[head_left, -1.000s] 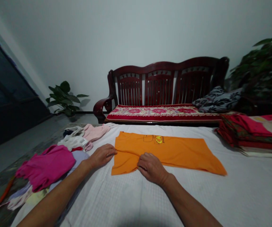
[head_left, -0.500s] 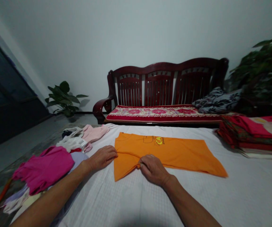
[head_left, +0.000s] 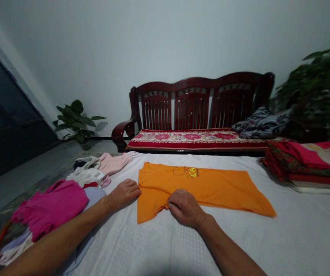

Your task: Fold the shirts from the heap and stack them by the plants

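Observation:
An orange T-shirt with a dark line drawing and yellow letters lies folded lengthwise on a white cloth. Its sleeve points toward me at the left end. With fingers curled, my left hand pinches the shirt's left edge beside the sleeve; the fingertips are partly hidden. My right hand is closed on the fabric where the sleeve meets the body, and the cloth bunches at its fingers.
Loose clothes lie at the left, among them a magenta garment and a pink one. A stack of folded fabrics sits at the right. Behind stands a dark wooden bench, with potted plants on either side.
The sleeve's near edge has become more curved and wrinkled by my right hand. Both hands stay almost where they were on the T-shirt.

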`<control>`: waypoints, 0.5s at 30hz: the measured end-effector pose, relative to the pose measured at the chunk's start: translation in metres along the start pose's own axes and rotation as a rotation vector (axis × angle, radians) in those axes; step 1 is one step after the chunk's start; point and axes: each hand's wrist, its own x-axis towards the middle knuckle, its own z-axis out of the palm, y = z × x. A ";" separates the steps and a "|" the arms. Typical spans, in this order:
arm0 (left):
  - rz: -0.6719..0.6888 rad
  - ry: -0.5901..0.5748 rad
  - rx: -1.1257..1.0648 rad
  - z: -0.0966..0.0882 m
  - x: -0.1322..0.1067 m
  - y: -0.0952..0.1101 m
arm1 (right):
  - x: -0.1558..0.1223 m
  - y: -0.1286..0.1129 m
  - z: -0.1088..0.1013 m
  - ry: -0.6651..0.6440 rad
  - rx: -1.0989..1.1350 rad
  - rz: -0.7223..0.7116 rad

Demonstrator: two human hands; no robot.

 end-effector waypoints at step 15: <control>-0.709 0.016 -0.511 0.012 0.040 -0.005 | 0.022 0.035 0.005 0.308 0.646 0.943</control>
